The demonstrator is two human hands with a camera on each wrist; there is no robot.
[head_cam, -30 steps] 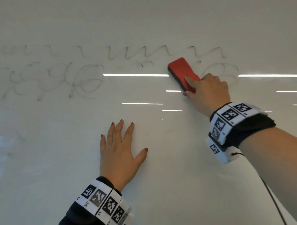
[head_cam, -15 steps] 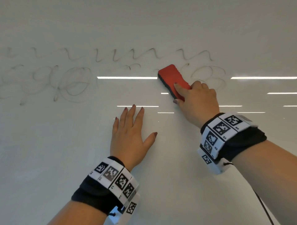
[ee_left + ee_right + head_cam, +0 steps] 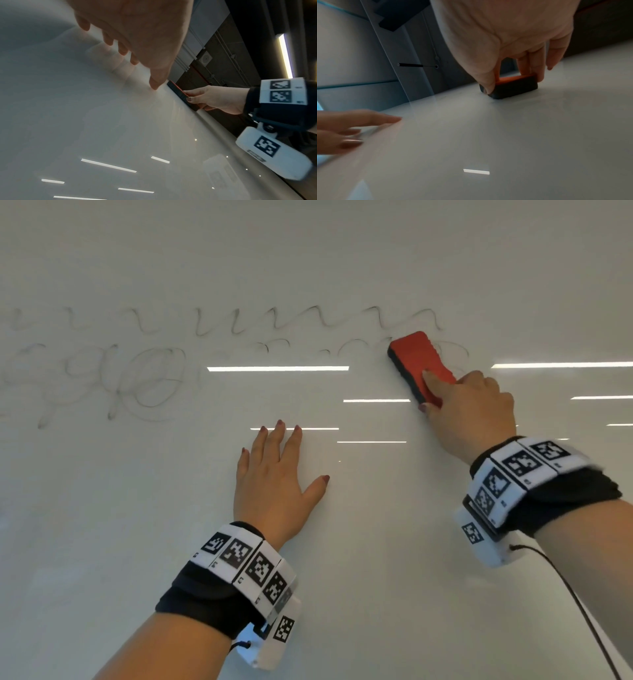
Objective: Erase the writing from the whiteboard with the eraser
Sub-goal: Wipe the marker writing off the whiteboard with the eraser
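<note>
Your eraser point(image 3: 419, 364) is a small rounded block, red on its back with a black felt base, set flat against the whiteboard point(image 3: 376, 542) at the right end of the writing point(image 3: 239, 323). Your right hand point(image 3: 469, 412) holds it in a narrow grip, thumb on one long side and fingers on the other. Your left hand point(image 3: 274, 484) lies flat on the board below the writing, fingers straight and spread, holding nothing.

The board is glossy white and reflects ceiling light strips. The writing is thin and grey: a wavy line above, loops below, partly smeared and faint.

The right wrist view shows the felt base point(image 3: 513, 89) meeting the board, with the thumb tip point(image 3: 488, 86) at its edge. The left wrist view shows the eraser point(image 3: 178, 93) edge-on; the writing is not legible there.
</note>
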